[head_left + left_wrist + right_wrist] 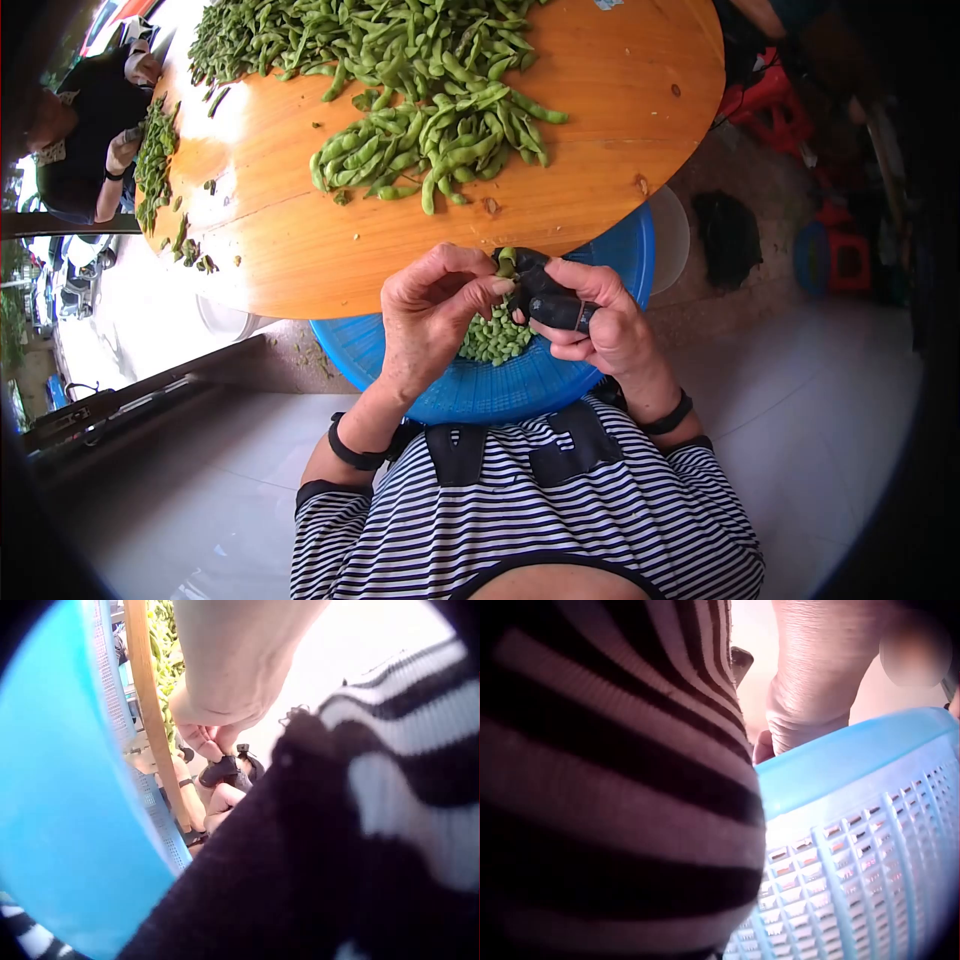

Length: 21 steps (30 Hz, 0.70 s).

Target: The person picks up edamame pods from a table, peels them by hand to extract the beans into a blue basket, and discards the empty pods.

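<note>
Over a blue basket (375, 368) both hands meet at a green soybean pod (507, 262). My left hand (425, 315) pinches the pod between thumb and fingertips. Black covers (545, 300) wrap some fingers of my right hand (610, 320), which grips the pod from the other side. Below the hands, shelled green soybeans (497, 340) lie in the basket. In the left wrist view the left hand (214, 735) bends down toward the black-covered fingers. The basket rim (855, 757) mostly hides the right hand's fingers in the right wrist view.
A large pile of soybean pods (420, 70) covers the far part of the wooden table (270, 260). Another person's hands (125, 150) are at the left edge beside a smaller pile (157, 160). Red stools (770, 105) and a black bag (727, 240) stand right.
</note>
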Each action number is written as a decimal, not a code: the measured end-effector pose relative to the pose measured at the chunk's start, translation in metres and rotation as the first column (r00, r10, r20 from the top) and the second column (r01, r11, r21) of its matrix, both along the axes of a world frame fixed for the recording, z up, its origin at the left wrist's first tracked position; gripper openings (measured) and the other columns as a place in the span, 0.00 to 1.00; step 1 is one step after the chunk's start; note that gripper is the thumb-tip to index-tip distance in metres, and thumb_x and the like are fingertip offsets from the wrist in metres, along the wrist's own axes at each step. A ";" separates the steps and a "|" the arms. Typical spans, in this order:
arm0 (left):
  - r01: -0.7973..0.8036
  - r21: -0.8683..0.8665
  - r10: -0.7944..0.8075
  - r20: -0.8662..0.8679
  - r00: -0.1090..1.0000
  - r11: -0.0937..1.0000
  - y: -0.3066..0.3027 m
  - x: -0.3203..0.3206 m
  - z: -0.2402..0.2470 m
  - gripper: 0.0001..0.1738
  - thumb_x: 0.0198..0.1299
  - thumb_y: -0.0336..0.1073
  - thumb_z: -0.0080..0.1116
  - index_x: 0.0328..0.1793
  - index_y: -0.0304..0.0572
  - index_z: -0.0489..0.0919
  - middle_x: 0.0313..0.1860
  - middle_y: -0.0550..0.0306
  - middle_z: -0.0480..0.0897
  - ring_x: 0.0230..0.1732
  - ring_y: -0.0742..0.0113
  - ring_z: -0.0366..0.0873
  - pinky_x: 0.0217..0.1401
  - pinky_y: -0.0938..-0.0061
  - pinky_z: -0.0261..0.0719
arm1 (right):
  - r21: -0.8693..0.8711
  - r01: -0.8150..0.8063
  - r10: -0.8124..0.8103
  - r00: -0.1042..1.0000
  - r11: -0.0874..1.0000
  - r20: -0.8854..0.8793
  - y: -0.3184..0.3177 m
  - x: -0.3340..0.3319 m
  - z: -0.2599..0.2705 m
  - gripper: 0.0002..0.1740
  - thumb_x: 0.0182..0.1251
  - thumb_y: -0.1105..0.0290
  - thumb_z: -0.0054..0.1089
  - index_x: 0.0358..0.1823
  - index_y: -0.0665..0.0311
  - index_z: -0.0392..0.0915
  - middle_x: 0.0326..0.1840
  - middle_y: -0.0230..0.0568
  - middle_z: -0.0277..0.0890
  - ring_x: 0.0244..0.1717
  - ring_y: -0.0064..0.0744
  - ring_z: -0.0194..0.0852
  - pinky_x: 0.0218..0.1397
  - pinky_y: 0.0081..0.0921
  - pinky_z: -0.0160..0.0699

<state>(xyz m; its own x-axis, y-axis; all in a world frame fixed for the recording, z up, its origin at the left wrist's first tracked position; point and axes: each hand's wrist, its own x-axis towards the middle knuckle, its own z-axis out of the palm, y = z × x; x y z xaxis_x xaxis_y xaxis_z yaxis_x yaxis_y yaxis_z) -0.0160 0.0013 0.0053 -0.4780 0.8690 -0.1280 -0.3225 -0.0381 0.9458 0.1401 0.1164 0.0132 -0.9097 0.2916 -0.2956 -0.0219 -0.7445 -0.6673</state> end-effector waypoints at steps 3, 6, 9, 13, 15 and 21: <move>-0.006 -0.008 0.005 -0.091 0.996 1.000 0.000 0.001 -0.001 0.07 0.55 0.19 0.66 0.37 0.33 0.79 0.32 0.60 0.80 0.29 0.78 0.77 0.30 0.83 0.77 | 0.009 -0.019 0.019 1.000 1.000 0.022 -0.001 0.002 -0.002 0.22 0.55 0.79 0.37 0.48 0.75 0.76 0.21 0.25 0.62 0.17 0.10 0.50 0.17 0.11 0.50; 0.028 0.019 -0.025 -0.116 0.993 0.999 0.000 0.002 -0.002 0.07 0.54 0.19 0.67 0.36 0.33 0.78 0.31 0.60 0.80 0.27 0.78 0.76 0.29 0.84 0.76 | 0.101 0.018 -0.017 1.000 0.995 -0.006 -0.003 0.003 -0.008 0.21 0.55 0.78 0.38 0.47 0.74 0.77 0.20 0.25 0.62 0.18 0.10 0.50 0.17 0.11 0.50; 0.076 0.026 -0.078 0.071 0.994 0.997 -0.001 0.001 -0.001 0.09 0.54 0.19 0.67 0.34 0.35 0.77 0.28 0.60 0.80 0.25 0.77 0.76 0.26 0.83 0.74 | 0.096 0.024 -0.017 0.998 0.995 -0.065 -0.003 0.007 -0.013 0.21 0.55 0.78 0.38 0.46 0.74 0.78 0.22 0.27 0.63 0.18 0.10 0.51 0.18 0.12 0.50; 0.105 0.030 -0.107 0.478 0.872 0.994 -0.001 0.001 -0.003 0.12 0.54 0.21 0.68 0.38 0.39 0.75 0.26 0.59 0.79 0.22 0.75 0.76 0.22 0.82 0.72 | -0.040 0.005 -0.003 0.999 0.999 0.038 -0.005 0.007 -0.009 0.21 0.56 0.77 0.40 0.48 0.73 0.78 0.24 0.31 0.67 0.18 0.11 0.53 0.18 0.12 0.51; 0.164 0.092 -0.187 0.581 0.792 0.982 0.001 -0.006 -0.007 0.14 0.54 0.21 0.68 0.42 0.39 0.75 0.26 0.60 0.79 0.21 0.74 0.75 0.22 0.82 0.71 | -0.093 0.015 -0.009 0.998 0.996 0.065 -0.005 0.007 -0.009 0.21 0.57 0.77 0.41 0.48 0.72 0.78 0.25 0.32 0.68 0.18 0.11 0.54 0.18 0.12 0.51; 0.141 -0.014 -0.117 0.484 0.867 0.990 0.003 0.002 -0.001 0.20 0.54 0.23 0.69 0.51 0.38 0.74 0.27 0.61 0.79 0.22 0.73 0.75 0.23 0.82 0.72 | 0.199 -0.063 0.068 0.998 0.978 -0.019 0.004 0.010 -0.009 0.21 0.55 0.80 0.44 0.49 0.70 0.79 0.30 0.31 0.72 0.23 0.12 0.61 0.21 0.13 0.57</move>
<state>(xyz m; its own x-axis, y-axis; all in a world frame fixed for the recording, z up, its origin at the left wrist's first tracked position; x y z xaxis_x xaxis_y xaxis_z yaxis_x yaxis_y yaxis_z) -0.0143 0.0043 0.0043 -0.2309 0.9057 -0.3555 -0.7370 0.0758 0.6717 0.1502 0.1200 0.0046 -0.9351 0.2820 -0.2145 0.0038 -0.5975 -0.8018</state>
